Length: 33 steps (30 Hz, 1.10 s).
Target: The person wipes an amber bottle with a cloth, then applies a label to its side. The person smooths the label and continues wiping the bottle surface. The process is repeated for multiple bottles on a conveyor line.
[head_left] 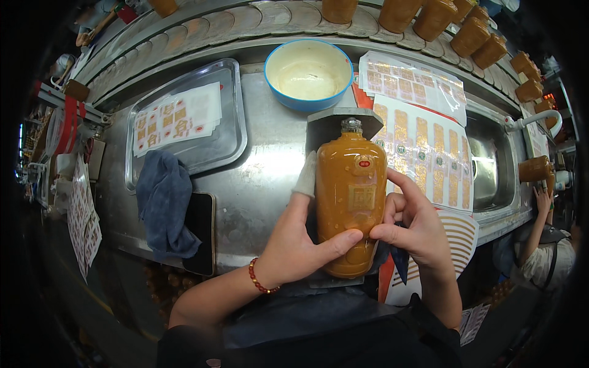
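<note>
A glossy brown bottle with a clear threaded neck stands between my hands, its base toward me. It bears a small red oval label and a gold square one. My left hand is wrapped round its left side, thumb across the lower front; a white cover sheathes a finger. On the bottle's right side my right hand presses its fingertips and thumb, fingers curled. Behind the neck is a dark grey angular metal plate. Below my right hand hangs a dark blue pointed thing that I cannot make out.
At left are a metal tray with label sheets, a blue cloth and a dark flat slab. A blue-rimmed bowl stands behind. Label sheets and a sink lie right. A conveyor carries bottles. Another person works far right.
</note>
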Tool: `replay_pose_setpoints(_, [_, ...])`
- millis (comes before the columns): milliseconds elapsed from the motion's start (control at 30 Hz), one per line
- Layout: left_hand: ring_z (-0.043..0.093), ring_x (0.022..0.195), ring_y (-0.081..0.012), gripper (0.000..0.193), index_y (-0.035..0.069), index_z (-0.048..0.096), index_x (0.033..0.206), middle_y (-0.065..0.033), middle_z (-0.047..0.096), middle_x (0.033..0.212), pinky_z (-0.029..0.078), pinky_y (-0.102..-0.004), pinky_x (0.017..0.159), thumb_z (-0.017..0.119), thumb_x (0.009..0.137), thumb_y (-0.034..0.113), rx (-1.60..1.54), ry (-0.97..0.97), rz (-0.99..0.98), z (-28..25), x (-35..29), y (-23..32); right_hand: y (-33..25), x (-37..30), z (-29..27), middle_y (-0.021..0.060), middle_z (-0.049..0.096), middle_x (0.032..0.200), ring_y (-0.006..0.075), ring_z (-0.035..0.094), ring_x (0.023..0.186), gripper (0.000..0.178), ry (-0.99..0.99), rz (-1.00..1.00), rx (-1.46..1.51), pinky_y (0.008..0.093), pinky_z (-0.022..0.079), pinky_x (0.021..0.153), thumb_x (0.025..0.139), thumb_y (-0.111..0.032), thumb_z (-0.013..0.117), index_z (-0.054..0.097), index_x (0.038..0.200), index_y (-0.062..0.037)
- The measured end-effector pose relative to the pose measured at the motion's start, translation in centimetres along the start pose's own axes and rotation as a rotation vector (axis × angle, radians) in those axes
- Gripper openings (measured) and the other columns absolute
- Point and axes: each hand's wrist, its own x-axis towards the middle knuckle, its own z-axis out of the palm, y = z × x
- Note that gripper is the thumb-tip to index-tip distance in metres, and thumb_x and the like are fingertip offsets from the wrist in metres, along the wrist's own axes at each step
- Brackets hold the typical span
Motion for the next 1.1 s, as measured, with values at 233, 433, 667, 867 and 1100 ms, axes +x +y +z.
replay_pose_setpoints(233, [0.040,0.144,-0.0290,0.095,-0.005,0.021,0.157,-0.0208,0.041,0.153,0.032,-0.0403,0.118,0.080,0.088,0.024,-0.022,0.000,-0.009,0.2,0.1,0.1,0.1,0.3,-0.2,-0.0018,0.056,0.074,0.0054,0.055,0.070,0.079,0.003,0.022,0.027,0.0197,0.043,0.068,0.084,-0.005,0.083,0.041,0.150,0.0025])
replay_pose_setpoints(433, [0.038,0.145,-0.0283,0.092,-0.005,0.019,0.158,-0.0206,0.038,0.155,0.030,-0.0397,0.119,0.076,0.092,0.024,0.018,-0.017,-0.020,-0.2,-0.1,-0.2,0.1,0.3,-0.3,-0.0016,0.056,0.075,0.0054,0.055,0.071,0.079,-0.001,0.024,0.034,0.0197,0.044,0.069,0.084,-0.005,0.082,0.040,0.150,0.0027])
replay_pose_setpoints(667, [0.031,0.149,-0.0263,0.072,-0.007,0.018,0.158,-0.0190,0.033,0.161,0.025,-0.0382,0.122,0.058,0.105,0.020,-0.190,0.003,-0.035,-0.2,0.1,0.6,-0.3,0.2,-0.1,-0.0022,0.055,0.075,0.0049,0.054,0.070,0.085,0.011,-0.025,-0.094,0.0194,0.043,0.069,0.079,-0.006,0.086,0.041,0.150,0.0024])
replay_pose_setpoints(867, [0.029,0.151,-0.0272,0.072,-0.009,0.019,0.158,-0.0212,0.030,0.162,0.025,-0.0377,0.122,0.058,0.105,0.021,-0.114,0.032,-0.058,-0.1,-0.3,-0.6,-0.3,0.4,0.1,-0.0027,0.055,0.076,0.0047,0.054,0.071,0.088,0.017,-0.023,-0.129,0.0187,0.042,0.068,0.077,-0.005,0.088,0.041,0.151,0.0024])
replay_pose_setpoints(1100, [0.031,0.150,-0.0314,0.089,-0.009,0.017,0.158,-0.0255,0.033,0.158,0.026,-0.0395,0.121,0.070,0.097,0.030,-0.033,0.014,-0.006,-0.1,-0.1,-0.4,-0.3,0.3,0.1,-0.0031,0.055,0.075,0.0047,0.055,0.071,0.089,0.008,-0.026,-0.102,0.0181,0.042,0.067,0.076,-0.006,0.089,0.041,0.150,0.0026])
